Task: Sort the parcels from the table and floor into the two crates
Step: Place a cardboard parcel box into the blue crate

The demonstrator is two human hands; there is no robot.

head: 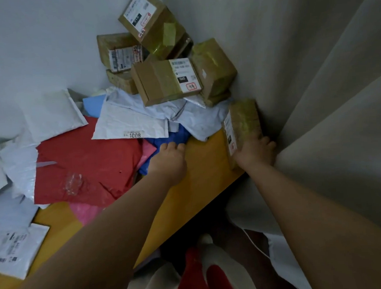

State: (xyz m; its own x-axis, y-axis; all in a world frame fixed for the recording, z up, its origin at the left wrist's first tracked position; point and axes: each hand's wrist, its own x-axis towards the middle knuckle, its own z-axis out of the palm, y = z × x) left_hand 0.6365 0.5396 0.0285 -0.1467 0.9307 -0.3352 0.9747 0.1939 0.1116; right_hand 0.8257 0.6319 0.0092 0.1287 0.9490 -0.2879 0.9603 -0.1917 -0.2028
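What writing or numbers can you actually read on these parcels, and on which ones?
"060": black patch on the label of the middle cardboard box.
"100B": small sticker on the white padded envelope.
Top tilted box: label with a black patch and red stamp, too blurred to read.
Left box: label print too small.
Box gripped by the right hand: side label unreadable.
White mailer at lower left: print too blurred.
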